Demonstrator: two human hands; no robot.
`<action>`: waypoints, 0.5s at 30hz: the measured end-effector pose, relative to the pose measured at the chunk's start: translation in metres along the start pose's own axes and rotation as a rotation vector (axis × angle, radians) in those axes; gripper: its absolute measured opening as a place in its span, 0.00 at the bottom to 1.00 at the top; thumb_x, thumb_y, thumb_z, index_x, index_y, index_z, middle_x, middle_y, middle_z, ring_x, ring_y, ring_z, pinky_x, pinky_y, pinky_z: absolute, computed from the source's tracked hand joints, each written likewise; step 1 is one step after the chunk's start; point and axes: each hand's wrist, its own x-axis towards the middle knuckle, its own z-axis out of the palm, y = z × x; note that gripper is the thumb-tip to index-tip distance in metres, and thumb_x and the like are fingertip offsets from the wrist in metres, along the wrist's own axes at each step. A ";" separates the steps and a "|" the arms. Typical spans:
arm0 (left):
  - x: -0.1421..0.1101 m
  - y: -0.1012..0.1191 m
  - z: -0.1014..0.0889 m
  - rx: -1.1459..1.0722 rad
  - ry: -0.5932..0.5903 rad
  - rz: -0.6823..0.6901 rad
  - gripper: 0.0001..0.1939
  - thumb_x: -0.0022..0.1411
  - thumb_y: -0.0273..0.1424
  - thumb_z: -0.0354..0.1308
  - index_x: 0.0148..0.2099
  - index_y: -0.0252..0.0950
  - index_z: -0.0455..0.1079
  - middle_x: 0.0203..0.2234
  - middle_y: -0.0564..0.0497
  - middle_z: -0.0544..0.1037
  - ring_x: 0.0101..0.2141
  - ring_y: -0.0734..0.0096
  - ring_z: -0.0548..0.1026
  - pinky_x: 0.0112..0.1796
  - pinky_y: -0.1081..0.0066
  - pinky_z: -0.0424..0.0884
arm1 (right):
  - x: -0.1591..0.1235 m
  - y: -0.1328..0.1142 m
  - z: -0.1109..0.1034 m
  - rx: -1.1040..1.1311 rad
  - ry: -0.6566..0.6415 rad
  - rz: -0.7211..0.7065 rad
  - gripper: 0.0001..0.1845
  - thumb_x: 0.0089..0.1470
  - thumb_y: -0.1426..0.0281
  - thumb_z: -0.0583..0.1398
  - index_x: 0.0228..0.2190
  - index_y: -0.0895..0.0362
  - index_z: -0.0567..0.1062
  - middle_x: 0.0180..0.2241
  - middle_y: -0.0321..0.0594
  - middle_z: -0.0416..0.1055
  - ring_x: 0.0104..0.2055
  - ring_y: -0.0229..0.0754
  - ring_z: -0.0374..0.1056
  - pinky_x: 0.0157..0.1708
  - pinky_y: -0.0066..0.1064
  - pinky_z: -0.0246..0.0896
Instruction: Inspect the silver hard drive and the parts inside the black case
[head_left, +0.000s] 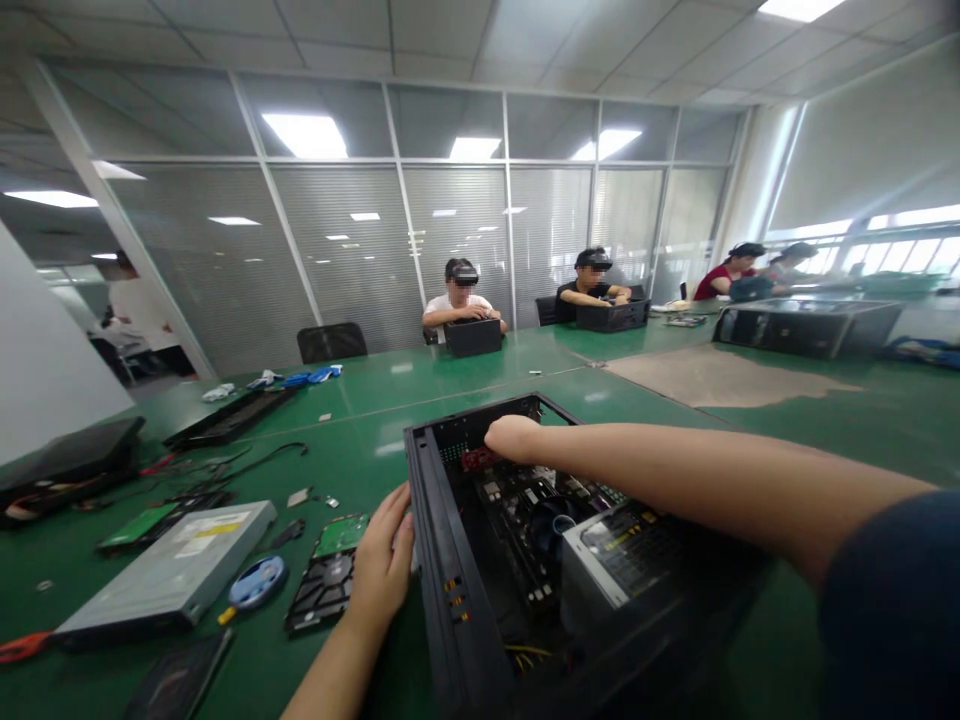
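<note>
A black computer case point(439, 560) lies on the green table with its side open. Inside show a motherboard, a round CPU fan point(553, 522), a silver power supply point(611, 565) and a red card point(476, 459). My right hand point(514, 440) reaches over the case to its far inner side, beside the red card. It looks closed, but its fingertips and whatever they hold are hidden. My left hand point(381, 565) lies against the outside of the case's left wall, fingers stretched out along it.
Left on the table are a silver optical drive point(180, 565), a hard drive point(326, 570), a blue round object point(257, 582), a red-handled tool point(24, 648) and cables. A black panel point(229, 418) lies beyond. Across the table, co-workers handle other cases point(472, 337). Cardboard point(705, 378) lies to the right.
</note>
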 end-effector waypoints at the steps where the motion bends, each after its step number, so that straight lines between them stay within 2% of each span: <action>1: 0.000 -0.001 -0.001 0.011 -0.017 0.009 0.24 0.69 0.39 0.44 0.61 0.37 0.66 0.60 0.43 0.68 0.61 0.59 0.64 0.61 0.56 0.59 | -0.002 0.001 0.000 0.022 0.003 0.015 0.17 0.51 0.79 0.60 0.44 0.69 0.78 0.42 0.63 0.76 0.48 0.53 0.74 0.45 0.34 0.68; 4: 0.000 -0.005 -0.002 0.025 -0.010 0.011 0.26 0.69 0.38 0.45 0.66 0.39 0.59 0.61 0.43 0.66 0.59 0.60 0.66 0.60 0.56 0.61 | -0.015 0.008 -0.005 0.108 0.019 0.038 0.26 0.55 0.73 0.59 0.55 0.69 0.71 0.50 0.63 0.72 0.53 0.53 0.71 0.50 0.34 0.65; 7: 0.000 -0.009 -0.003 0.022 0.023 -0.009 0.28 0.69 0.38 0.45 0.69 0.40 0.51 0.62 0.43 0.64 0.56 0.62 0.70 0.58 0.56 0.63 | -0.048 0.012 -0.020 0.181 0.005 0.020 0.36 0.60 0.62 0.57 0.63 0.67 0.58 0.58 0.61 0.65 0.57 0.51 0.68 0.54 0.33 0.62; 10: -0.001 -0.016 -0.001 0.037 0.030 -0.002 0.28 0.69 0.38 0.45 0.69 0.41 0.52 0.62 0.43 0.65 0.55 0.62 0.70 0.58 0.56 0.63 | -0.109 0.000 -0.043 0.269 -0.018 -0.056 0.35 0.62 0.53 0.52 0.64 0.60 0.59 0.60 0.51 0.64 0.60 0.47 0.64 0.56 0.31 0.60; 11: -0.001 -0.018 0.000 0.048 0.033 0.005 0.27 0.69 0.38 0.45 0.68 0.41 0.53 0.62 0.43 0.65 0.56 0.61 0.70 0.58 0.56 0.63 | -0.135 -0.008 -0.050 0.384 -0.009 -0.124 0.36 0.62 0.52 0.52 0.65 0.57 0.57 0.62 0.49 0.62 0.61 0.47 0.62 0.58 0.33 0.58; 13: 0.000 -0.023 0.003 0.090 0.039 0.011 0.26 0.69 0.38 0.46 0.67 0.39 0.56 0.62 0.44 0.66 0.58 0.61 0.67 0.59 0.56 0.62 | -0.186 -0.029 -0.059 0.509 0.025 -0.219 0.43 0.56 0.49 0.57 0.66 0.52 0.53 0.64 0.45 0.57 0.64 0.47 0.59 0.61 0.35 0.55; 15: 0.002 -0.028 0.006 0.188 0.049 -0.004 0.25 0.68 0.38 0.46 0.64 0.37 0.61 0.61 0.43 0.67 0.60 0.58 0.65 0.59 0.56 0.62 | -0.229 -0.051 -0.059 0.509 0.080 -0.247 0.53 0.46 0.51 0.66 0.67 0.46 0.50 0.66 0.42 0.52 0.66 0.50 0.55 0.63 0.38 0.54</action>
